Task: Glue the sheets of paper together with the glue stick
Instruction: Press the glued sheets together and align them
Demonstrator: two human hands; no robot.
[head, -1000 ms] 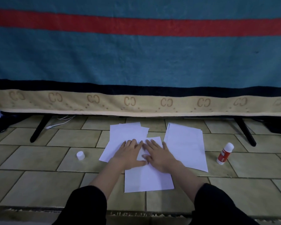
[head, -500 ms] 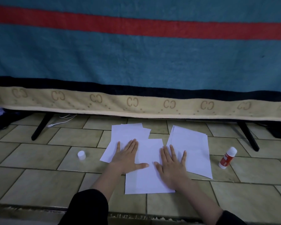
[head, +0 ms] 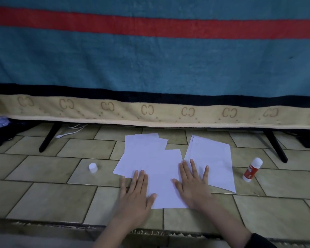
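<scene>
Head view: a tiled floor (head: 43, 199) with paper spread out in front of a hanging blue, red-striped blanket (head: 150, 59).
Far left: dark cloth bundle (head: 0, 129) at the floor's left edge, a white cable (head: 70, 131) beside a black stand leg (head: 49, 136).
Cap: small white cap (head: 93, 167) upright on a tile, left of the papers, apart from them.
Left pile: loose white sheets (head: 143, 149), fanned, partly under the front sheet.
Left hand: left hand (head: 136, 196) flat, palm down, grip spread wide, fingers on the front sheet's left edge, heel on the tile.
Front sheet: front sheet (head: 165, 176) lying flat between both hands.
Right hand: right hand (head: 193, 185) flat, fingers splayed, holding nothing, pressing the sheet's right side.
Right pile: second stack (head: 213, 158), just beside the right hand's fingers.
Glue stick: glue stick (head: 252, 169) red and white, uncapped, standing tilted on the floor right of the stack.
</scene>
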